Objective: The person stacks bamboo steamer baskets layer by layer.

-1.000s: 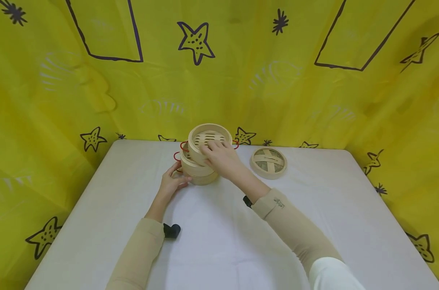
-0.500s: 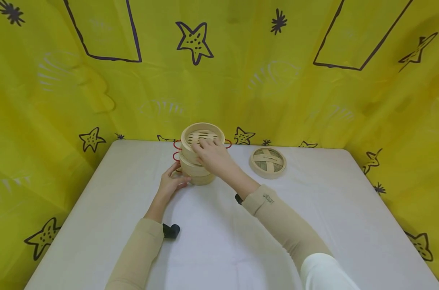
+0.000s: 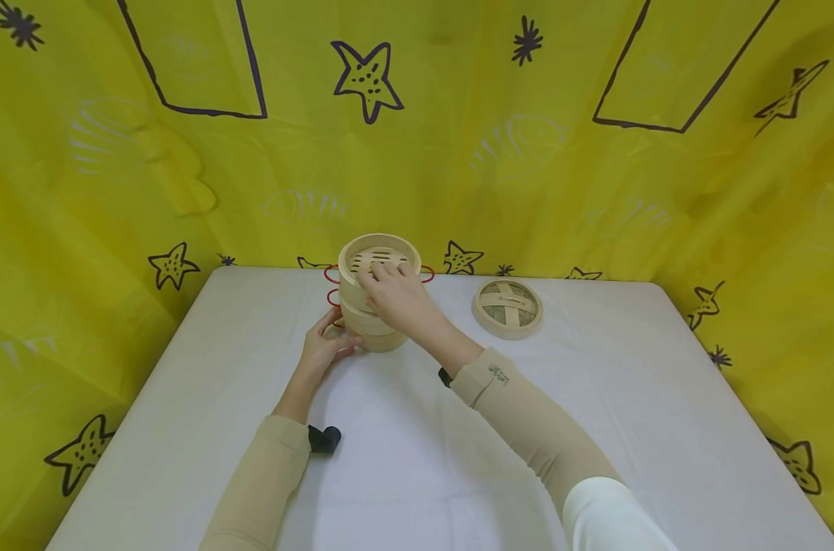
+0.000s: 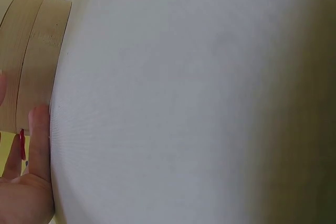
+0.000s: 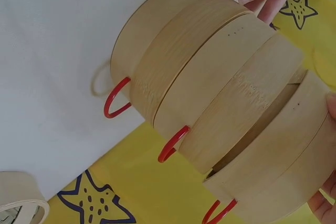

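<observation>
Bamboo steamer baskets with red loop handles are stacked at the back of the table. My right hand (image 3: 398, 298) grips the near wall of the top steamer basket (image 3: 350, 292), fingers over its rim onto the slatted floor. In the right wrist view, a narrow wedge-shaped gap shows between this tilted top basket (image 5: 283, 156) and the middle basket (image 5: 220, 87). The bottom basket (image 5: 173, 38) stands on the table. My left hand (image 3: 320, 350) holds the lower part of the stack from the left, its fingers against the bottom basket (image 4: 41, 51) in the left wrist view.
A round bamboo steamer lid (image 3: 508, 325) with crossed strips lies on the white tabletop (image 3: 389, 459), right of the stack. Just behind the table's back edge hangs a yellow curtain (image 3: 417, 153) with starfish drawings.
My right hand has brought the top basket leftward and slightly lower, more squarely over the lower baskets. The left hand keeps its hold on the stack.
</observation>
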Tool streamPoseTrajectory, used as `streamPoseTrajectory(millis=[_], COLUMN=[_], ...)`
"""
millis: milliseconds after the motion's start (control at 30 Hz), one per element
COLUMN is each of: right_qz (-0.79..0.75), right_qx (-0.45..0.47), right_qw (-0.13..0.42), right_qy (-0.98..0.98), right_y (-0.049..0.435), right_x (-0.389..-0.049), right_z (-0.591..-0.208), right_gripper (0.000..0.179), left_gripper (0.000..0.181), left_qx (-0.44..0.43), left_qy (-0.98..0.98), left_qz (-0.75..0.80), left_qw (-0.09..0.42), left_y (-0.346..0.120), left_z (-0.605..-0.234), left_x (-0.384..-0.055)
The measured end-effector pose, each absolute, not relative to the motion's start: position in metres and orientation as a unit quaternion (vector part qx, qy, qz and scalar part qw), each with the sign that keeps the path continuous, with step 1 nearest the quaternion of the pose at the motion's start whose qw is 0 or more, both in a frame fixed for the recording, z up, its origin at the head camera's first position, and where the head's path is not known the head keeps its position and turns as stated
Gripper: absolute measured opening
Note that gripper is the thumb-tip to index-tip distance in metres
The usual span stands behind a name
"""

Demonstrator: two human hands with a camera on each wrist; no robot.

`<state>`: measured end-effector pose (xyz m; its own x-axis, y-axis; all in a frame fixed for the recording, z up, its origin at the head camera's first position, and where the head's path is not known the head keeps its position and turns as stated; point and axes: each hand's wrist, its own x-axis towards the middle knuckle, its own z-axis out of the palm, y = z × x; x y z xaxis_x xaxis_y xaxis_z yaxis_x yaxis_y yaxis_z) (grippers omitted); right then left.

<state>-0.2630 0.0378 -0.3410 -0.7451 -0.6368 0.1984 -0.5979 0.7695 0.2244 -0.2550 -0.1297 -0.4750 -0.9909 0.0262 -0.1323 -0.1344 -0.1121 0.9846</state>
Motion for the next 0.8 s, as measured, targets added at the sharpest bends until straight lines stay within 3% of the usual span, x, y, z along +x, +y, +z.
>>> streamPoseTrajectory(millis=[800], right_qz=[-0.081], right_qx=[0.336], right_qw=[0.123], right_qy=[-0.930], right_y=[0.0337], right_x=[-0.2614], right_z=[-0.3443], right_gripper=[0.036], left_gripper=[0.074], left_qx=[-0.038], left_qy=[0.675], left_qz=[0.736], left_qw=[0.048], left_y=[-0.1294], left_z=[-0.4768], left_x=[-0.2571])
